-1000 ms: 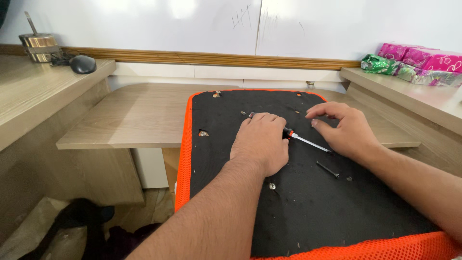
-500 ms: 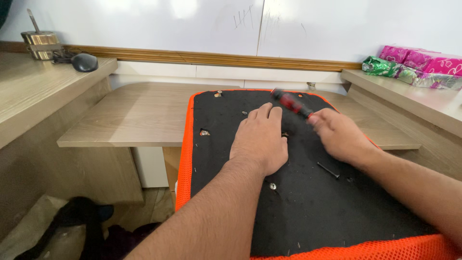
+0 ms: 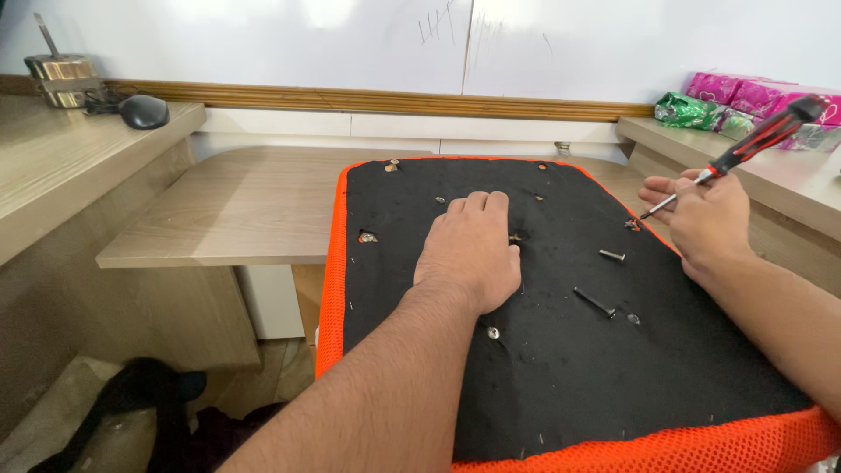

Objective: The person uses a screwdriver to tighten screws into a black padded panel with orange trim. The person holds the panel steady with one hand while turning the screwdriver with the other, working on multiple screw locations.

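An upturned seat panel, black underneath with an orange mesh rim, lies in front of me. My left hand rests flat on its middle, palm down, holding nothing. My right hand hovers at the panel's right edge, gripping a red-and-black screwdriver with its handle raised to the upper right and its tip pointing down-left. Two loose dark bolts lie on the black surface between my hands. A small screw sits just below my left wrist.
A wooden desk runs behind the panel, with a raised shelf at left carrying a dark computer mouse and a metal cup. Pink and green packets lie on the right shelf. Dark clothing lies on the floor.
My right hand lifted the screwdriver off the black surface and moved it out to the right edge, handle now raised. My left hand stayed pressed on the panel.
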